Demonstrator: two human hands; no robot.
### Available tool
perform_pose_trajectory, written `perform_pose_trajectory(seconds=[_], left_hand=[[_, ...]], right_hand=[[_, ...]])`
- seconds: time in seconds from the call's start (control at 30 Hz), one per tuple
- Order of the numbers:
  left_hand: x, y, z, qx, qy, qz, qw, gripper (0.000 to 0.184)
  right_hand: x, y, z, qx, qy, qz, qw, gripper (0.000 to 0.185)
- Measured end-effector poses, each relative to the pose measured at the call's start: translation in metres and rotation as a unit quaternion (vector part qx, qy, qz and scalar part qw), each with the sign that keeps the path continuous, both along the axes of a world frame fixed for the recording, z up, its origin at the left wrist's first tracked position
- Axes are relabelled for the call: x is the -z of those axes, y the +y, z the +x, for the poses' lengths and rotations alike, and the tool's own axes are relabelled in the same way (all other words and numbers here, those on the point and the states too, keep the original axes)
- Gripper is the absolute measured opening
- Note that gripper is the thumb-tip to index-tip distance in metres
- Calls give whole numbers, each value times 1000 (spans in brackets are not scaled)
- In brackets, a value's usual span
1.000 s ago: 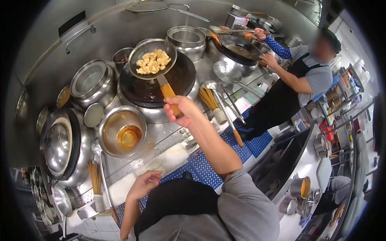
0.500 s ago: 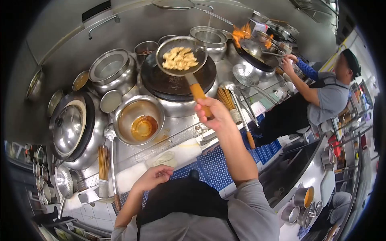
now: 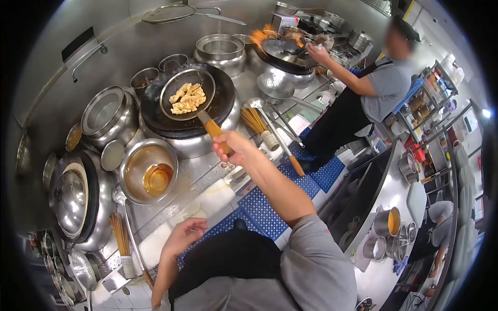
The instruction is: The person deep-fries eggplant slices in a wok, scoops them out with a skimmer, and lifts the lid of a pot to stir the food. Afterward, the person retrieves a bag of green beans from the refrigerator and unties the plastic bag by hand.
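Note:
My right hand (image 3: 233, 147) grips the wooden handle of a round mesh strainer (image 3: 199, 111), which is over a dark wok (image 3: 225, 93). Pale, cooked-looking pieces of food (image 3: 187, 98) lie in the strainer. My left hand (image 3: 185, 234) holds nothing; its fingers are loosely curled and a little apart, in front of my apron near white cloths (image 3: 150, 249). A steel bowl with amber liquid (image 3: 133, 168) stands left of the wok. To the right of the wok lie a bamboo brush (image 3: 255, 122) and a ladle with a wooden-tipped handle (image 3: 280, 140).
A co-worker (image 3: 363, 88) stands at another wok (image 3: 282, 54) at the upper right, where flames rise. A lidded wok (image 3: 72, 202), a steel pot (image 3: 106, 111) and another bamboo brush (image 3: 120, 236) are on the left. A counter with pots (image 3: 386, 223) is at the lower right.
The strainer has come down closer to the wok, still in my right hand. Flames have grown at the co-worker's wok since the earliest frame. The camera view has shifted back and forth.

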State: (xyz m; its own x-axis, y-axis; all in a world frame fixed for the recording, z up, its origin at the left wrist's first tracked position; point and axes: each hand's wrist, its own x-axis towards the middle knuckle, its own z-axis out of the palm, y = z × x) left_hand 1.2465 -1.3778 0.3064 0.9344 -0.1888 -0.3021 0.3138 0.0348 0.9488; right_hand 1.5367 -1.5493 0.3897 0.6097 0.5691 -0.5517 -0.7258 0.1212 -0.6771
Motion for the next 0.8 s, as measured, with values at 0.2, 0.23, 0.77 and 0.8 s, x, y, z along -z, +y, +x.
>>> perform_pose_trajectory(seconds=[0.2, 0.23, 0.77, 0.8], left_hand=[[-8, -4, 14, -13, 6, -8, 1000, 42], [-6, -4, 14, -16, 8, -5, 1000, 42], [5, -24, 23, -25, 32, 28, 999, 41], [6, -25, 24, -25, 34, 33, 999, 41]], right_hand=[[-29, -68, 25, -15, -50, 23, 998, 12], [-30, -82, 33, -13, -62, 23, 998, 13], [34, -214, 174, 173, -284, -325, 885, 20], [64, -223, 193, 161, -331, -389, 844, 24]])
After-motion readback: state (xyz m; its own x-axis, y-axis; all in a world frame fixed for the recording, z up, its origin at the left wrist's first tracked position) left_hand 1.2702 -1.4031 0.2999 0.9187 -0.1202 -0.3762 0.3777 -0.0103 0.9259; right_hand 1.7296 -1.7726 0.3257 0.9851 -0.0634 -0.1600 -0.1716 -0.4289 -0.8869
